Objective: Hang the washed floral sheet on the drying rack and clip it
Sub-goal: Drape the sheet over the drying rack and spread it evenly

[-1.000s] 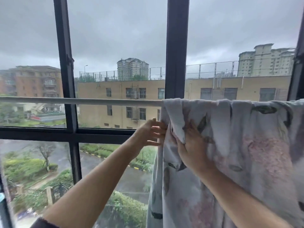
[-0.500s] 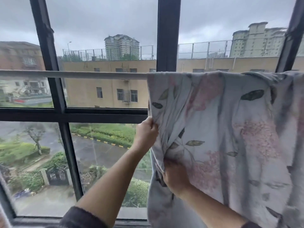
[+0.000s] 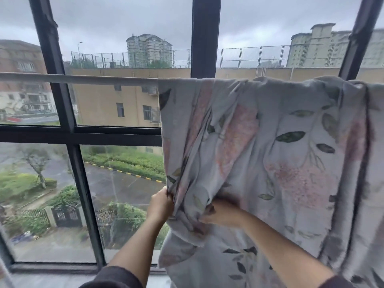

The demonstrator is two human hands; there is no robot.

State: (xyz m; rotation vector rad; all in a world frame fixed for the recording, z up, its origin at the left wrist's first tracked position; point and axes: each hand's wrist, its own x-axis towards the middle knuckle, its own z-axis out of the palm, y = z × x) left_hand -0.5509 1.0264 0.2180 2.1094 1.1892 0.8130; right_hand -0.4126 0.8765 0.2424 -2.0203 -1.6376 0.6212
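The floral sheet (image 3: 280, 154), pale grey with pink blooms and dark leaves, hangs folded over the horizontal rack bar (image 3: 83, 79) on its right half. Low on the sheet's left edge, my left hand (image 3: 161, 205) grips the fabric. My right hand (image 3: 222, 214) holds a bunched fold of the front layer just to the right of it. The cloth hides most of my fingers. No clip shows in view.
Right behind the bar stands a window with dark frames (image 3: 204, 36) and a sill (image 3: 52, 267) at the bottom. The bar's left half is bare. Outside are buildings, a wet road and trees.
Both hands slid down the sheet's left edge, from just under the bar to well below it. The sheet's fold at the top left has flattened out, and the view tilted downward.
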